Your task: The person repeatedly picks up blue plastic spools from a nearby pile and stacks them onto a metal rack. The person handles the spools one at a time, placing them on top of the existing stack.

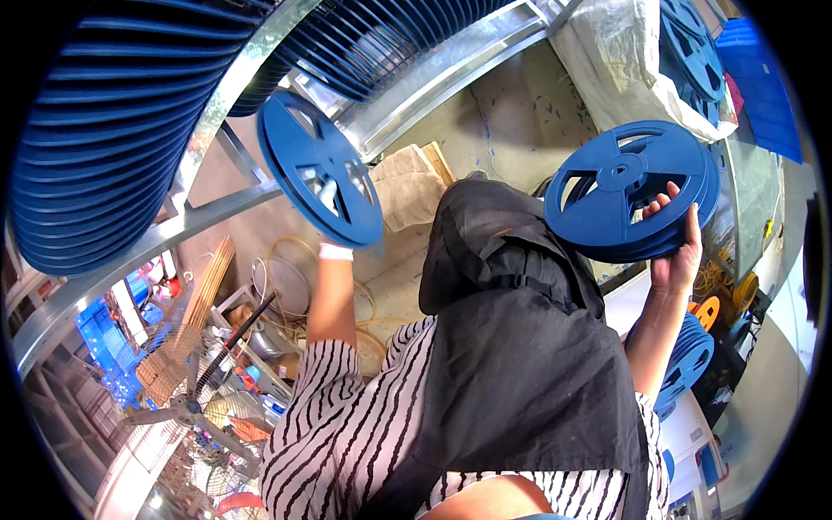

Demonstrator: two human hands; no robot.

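My left hand (328, 194), which looks white-gloved, is mostly hidden behind a blue plastic reel (299, 165). Some fingers show through the reel's cut-out, gripping it as it stands tilted near the metal rack. On the other side, my bare right hand (680, 251) is closed on the rim of another blue reel (598, 212), fingers curling over its edge by a cut-out. Several flange edges show there, so I cannot tell whether it is one reel or a stack. The two reels are held apart, to either side of my black apron (537, 381).
Long rows of blue reels (130, 139) fill a metal rack (217, 204) at the left and far side. At the far right, a whitish sack (611, 56) holds more blue reels. A beige sack (412, 186) lies on the floor ahead. A fan (191, 407) stands at the lower left.
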